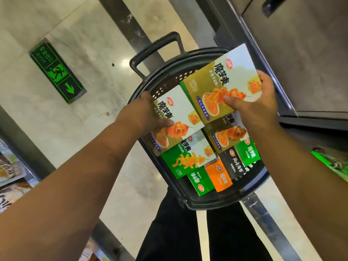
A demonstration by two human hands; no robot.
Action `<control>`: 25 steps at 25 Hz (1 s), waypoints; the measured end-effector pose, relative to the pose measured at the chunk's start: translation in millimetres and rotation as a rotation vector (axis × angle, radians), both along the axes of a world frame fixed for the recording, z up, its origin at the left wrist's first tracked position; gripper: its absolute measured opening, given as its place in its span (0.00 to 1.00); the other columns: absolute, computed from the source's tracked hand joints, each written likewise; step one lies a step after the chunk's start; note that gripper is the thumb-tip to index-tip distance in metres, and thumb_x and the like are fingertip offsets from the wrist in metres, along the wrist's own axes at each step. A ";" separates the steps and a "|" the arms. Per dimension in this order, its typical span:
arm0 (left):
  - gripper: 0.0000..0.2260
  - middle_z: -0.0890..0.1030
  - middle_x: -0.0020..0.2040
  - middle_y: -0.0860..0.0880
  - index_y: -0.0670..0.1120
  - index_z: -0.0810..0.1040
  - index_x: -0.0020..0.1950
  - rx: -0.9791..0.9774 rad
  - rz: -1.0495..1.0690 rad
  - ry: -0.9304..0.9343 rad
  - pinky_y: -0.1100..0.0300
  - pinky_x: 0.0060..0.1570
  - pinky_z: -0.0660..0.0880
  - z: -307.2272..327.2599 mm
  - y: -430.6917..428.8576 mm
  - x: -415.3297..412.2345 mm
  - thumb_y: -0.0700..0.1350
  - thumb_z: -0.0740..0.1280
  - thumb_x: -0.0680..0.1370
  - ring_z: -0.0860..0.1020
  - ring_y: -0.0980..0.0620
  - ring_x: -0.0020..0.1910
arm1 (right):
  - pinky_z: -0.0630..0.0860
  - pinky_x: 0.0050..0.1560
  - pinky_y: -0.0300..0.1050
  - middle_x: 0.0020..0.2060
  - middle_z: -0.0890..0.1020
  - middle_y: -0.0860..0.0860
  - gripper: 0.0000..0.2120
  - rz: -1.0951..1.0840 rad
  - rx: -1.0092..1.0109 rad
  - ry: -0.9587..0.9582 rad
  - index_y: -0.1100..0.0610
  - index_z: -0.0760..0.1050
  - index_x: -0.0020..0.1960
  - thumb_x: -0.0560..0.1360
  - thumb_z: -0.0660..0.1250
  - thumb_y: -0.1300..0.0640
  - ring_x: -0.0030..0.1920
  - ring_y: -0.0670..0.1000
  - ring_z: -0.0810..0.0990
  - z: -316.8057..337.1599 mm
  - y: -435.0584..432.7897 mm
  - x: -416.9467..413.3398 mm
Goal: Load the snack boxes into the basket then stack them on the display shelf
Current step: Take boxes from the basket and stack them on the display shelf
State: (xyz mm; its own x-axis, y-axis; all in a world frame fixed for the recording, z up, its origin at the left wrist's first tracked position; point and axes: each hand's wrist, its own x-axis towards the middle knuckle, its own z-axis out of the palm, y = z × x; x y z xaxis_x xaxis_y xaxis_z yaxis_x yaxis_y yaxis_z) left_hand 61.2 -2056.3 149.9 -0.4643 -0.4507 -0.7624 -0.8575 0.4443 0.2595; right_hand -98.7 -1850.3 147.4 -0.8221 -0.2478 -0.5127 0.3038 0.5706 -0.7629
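Qty: 8 snack boxes in/over 1 black basket (226, 202): 3 olive-gold, 3 green, 1 orange box (219, 178), 1 black box (234, 162). My L hand (143, 115): fingers curled round the L olive-gold box (178, 110), thumb on top. My R hand (258, 106): fingers pinch the R olive-gold box (216, 85), thumb on top. Both boxes sit over the basket's far half. Floor (75, 34): pale marble w/ green exit sign (57, 71).
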 end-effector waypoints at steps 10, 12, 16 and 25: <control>0.35 0.82 0.58 0.51 0.50 0.76 0.65 0.235 0.121 -0.105 0.51 0.60 0.76 6.7 13.3 21.7 0.63 0.78 0.63 0.80 0.47 0.57 | 0.80 0.55 0.57 0.55 0.83 0.47 0.30 -0.157 -0.037 -0.253 0.37 0.75 0.56 0.57 0.80 0.49 0.55 0.51 0.82 25.1 97.9 21.4; 0.31 0.84 0.55 0.51 0.50 0.78 0.62 0.280 0.216 -0.033 0.47 0.58 0.78 11.3 18.6 33.8 0.61 0.79 0.64 0.82 0.48 0.52 | 0.80 0.52 0.52 0.55 0.83 0.48 0.33 -0.145 -0.071 -0.275 0.38 0.76 0.55 0.51 0.81 0.45 0.57 0.52 0.82 38.0 110.6 27.7; 0.26 0.85 0.51 0.53 0.50 0.80 0.59 0.318 0.440 0.091 0.50 0.52 0.80 41.6 36.7 53.6 0.59 0.79 0.66 0.83 0.51 0.50 | 0.82 0.44 0.40 0.48 0.84 0.47 0.31 -0.080 -0.119 -0.288 0.42 0.78 0.53 0.52 0.82 0.49 0.49 0.47 0.83 71.2 125.0 46.1; 0.27 0.86 0.47 0.54 0.53 0.81 0.56 0.477 0.484 0.195 0.49 0.50 0.81 195.8 77.3 79.2 0.61 0.76 0.60 0.85 0.51 0.45 | 0.83 0.42 0.48 0.49 0.85 0.51 0.23 -0.182 -0.355 -0.328 0.49 0.72 0.62 0.69 0.70 0.62 0.49 0.53 0.85 209.3 128.4 98.9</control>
State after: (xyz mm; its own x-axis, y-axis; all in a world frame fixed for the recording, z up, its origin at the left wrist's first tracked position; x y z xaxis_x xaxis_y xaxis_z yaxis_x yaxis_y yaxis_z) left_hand 140.4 -1979.0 345.7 -0.4446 -0.2779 -0.8515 -0.8480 -0.1754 0.5001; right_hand 0.3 -1721.9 356.7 -0.6779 -0.3212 -0.6612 0.6299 0.2097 -0.7478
